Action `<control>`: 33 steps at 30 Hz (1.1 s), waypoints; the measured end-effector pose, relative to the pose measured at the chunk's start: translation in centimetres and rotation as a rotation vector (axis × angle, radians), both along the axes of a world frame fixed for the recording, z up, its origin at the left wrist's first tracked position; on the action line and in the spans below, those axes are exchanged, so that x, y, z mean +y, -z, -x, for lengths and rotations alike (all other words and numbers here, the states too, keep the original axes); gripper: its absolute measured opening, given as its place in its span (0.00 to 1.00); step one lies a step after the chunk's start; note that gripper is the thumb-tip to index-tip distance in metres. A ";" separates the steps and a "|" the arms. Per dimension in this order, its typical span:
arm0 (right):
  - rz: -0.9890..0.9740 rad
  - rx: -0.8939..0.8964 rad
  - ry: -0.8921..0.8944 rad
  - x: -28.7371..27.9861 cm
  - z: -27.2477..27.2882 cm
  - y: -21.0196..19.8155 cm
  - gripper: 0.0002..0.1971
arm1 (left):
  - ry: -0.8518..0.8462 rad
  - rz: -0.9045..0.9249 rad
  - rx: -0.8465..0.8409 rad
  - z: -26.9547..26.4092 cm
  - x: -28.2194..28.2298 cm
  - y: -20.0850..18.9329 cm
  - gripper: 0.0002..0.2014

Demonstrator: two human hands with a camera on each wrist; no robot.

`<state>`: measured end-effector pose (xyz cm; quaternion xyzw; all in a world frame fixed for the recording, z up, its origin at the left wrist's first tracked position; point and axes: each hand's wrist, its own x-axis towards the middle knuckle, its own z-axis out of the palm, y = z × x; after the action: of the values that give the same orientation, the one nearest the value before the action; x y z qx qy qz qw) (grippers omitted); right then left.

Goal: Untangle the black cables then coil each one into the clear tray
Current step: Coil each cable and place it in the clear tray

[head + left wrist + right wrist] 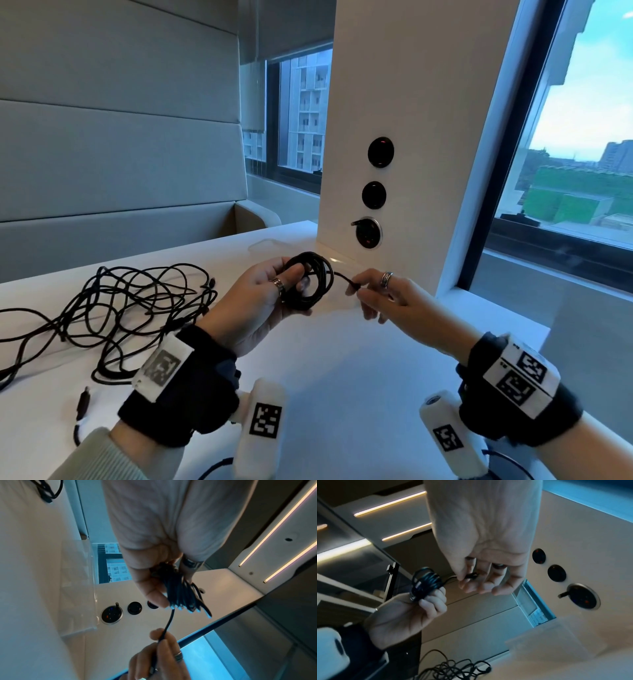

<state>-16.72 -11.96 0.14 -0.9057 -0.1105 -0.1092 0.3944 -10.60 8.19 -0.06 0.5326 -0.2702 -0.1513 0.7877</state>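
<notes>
My left hand [270, 291] grips a coiled black cable [310, 279] above the white table, thumb over the loops. In the left wrist view the coil [180, 593] sits between thumb and fingers. A short tail runs right from the coil to my right hand [363, 291], which pinches the cable's plug end [471, 575] between thumb and forefinger. A tangle of black cables [120, 308] lies on the table at the left. The clear tray [270, 245] stands behind the hands near the pillar, faint in the head view, clearer as the tray [77, 588] in the left wrist view.
A white pillar [411, 137] with three round black sockets [368, 233] rises just behind the hands. Windows lie to the right and behind. The white table [342, 359] ends at the right near the window sill. A loose plug end [83, 401] lies at the near left.
</notes>
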 end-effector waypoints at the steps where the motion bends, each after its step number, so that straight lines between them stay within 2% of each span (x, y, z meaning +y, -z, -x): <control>1: -0.128 0.066 -0.039 0.1 0.2 -0.2 0.08 | -0.042 -0.034 -0.015 0.0 -0.1 0.2 0.06; 4: -0.560 0.258 -0.110 0.4 0.5 -1.0 0.06 | -0.183 -0.178 -0.131 -0.1 -0.7 0.8 0.07; 7: -0.961 0.422 -0.170 1.6 0.4 -1.5 0.06 | -0.309 -0.339 -0.331 -0.1 -1.0 1.4 0.06; 10: -1.090 0.401 -0.181 3.4 0.0 -1.6 0.06 | -0.428 -0.446 -0.484 -0.2 -1.1 1.8 0.06; 13: -0.962 0.203 -0.076 5.0 -0.6 -0.9 0.03 | -0.490 -0.445 -0.492 -0.1 -1.0 1.8 0.06; 19: -0.566 -0.222 0.145 6.6 -1.3 0.2 0.07 | -0.471 -0.320 -0.355 0.3 -1.3 1.2 0.08; 23: -0.349 -0.426 0.222 6.7 -1.7 0.6 0.06 | -0.480 -0.359 -0.399 0.2 -1.1 1.2 0.07; 27: -0.256 -0.444 0.253 6.5 -2.3 1.5 0.11 | -0.479 -0.433 -0.410 0.2 -1.0 1.5 0.07; 30: -0.239 -0.434 0.236 6.3 -2.3 1.5 0.16 | -0.447 -0.401 -0.391 0.3 -1.1 1.4 0.08; 33: -0.422 -0.295 0.168 6.1 -2.1 1.1 0.17 | -0.393 -0.361 -0.387 0.6 -1.2 1.2 0.06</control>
<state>-14.66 -5.87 -0.97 -0.7837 -0.0659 -0.2928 0.5438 -11.16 7.01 -1.23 0.7243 -0.2757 0.0620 0.6290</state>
